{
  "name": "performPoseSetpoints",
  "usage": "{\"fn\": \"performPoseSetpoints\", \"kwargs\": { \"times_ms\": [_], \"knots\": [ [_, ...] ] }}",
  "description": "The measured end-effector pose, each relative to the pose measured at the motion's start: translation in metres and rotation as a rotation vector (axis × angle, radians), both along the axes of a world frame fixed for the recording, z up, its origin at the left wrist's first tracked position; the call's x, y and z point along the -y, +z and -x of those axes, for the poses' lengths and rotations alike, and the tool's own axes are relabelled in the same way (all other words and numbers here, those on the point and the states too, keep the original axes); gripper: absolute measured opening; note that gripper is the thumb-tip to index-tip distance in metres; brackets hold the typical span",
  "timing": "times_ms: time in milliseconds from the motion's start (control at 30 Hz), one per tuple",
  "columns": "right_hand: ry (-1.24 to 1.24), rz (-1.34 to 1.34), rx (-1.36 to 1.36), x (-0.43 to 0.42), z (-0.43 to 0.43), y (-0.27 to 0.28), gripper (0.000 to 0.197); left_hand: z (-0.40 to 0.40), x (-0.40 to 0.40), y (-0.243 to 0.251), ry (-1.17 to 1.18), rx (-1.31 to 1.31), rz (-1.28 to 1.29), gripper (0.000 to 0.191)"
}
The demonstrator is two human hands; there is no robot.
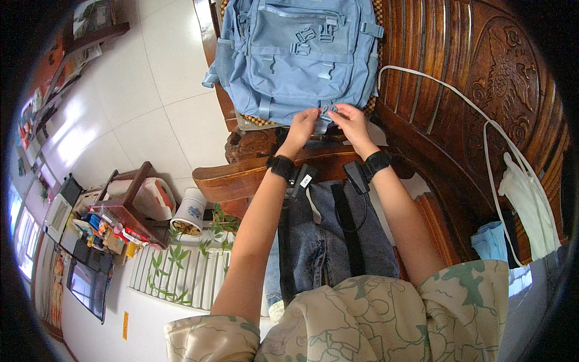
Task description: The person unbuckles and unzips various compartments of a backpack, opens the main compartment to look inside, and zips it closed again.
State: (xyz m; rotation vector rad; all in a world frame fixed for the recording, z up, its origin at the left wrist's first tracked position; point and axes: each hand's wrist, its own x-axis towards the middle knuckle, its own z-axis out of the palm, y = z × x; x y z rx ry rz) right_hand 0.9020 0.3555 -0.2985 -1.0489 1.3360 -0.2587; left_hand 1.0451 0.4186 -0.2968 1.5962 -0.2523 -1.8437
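Observation:
A light blue backpack (301,81) lies front up before me, with a mesh pocket (276,34) on its face. At its near edge, my right hand (355,127) pinches a light blue plastic side-release buckle part (327,113) between thumb and fingers. My left hand (301,131) grips the same buckle and strap area from the other side. A short webbing strap (321,128) hangs below the fingers, which partly hide the buckle. Several loose buckle pieces (306,34) rest on the mesh pocket. Two buckle halves (267,65) hang from straps on the bag's front.
Under the backpack is a wooden-bead mat (258,121) on a carved wooden bench (452,68). A wooden armrest (230,181) crosses in front of me. A white cable (452,90) loops at the right. A white and blue pot (190,210) and cluttered small table (131,208) stand left.

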Motion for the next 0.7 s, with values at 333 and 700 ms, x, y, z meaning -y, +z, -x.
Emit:
{"fn": "performPoseSetpoints", "kwargs": {
  "times_ms": [333, 700],
  "knots": [
    [0.697, 0.298, 0.097, 0.000, -0.008, 0.076, 0.014, -0.009, 0.037, -0.023, -0.070, -0.114, -0.107, 0.016],
    [0.170, -0.116, 0.082, -0.002, 0.004, 0.112, 0.013, -0.011, 0.041, -0.016, -0.042, -0.073, -0.091, 0.016]
  ]
}}
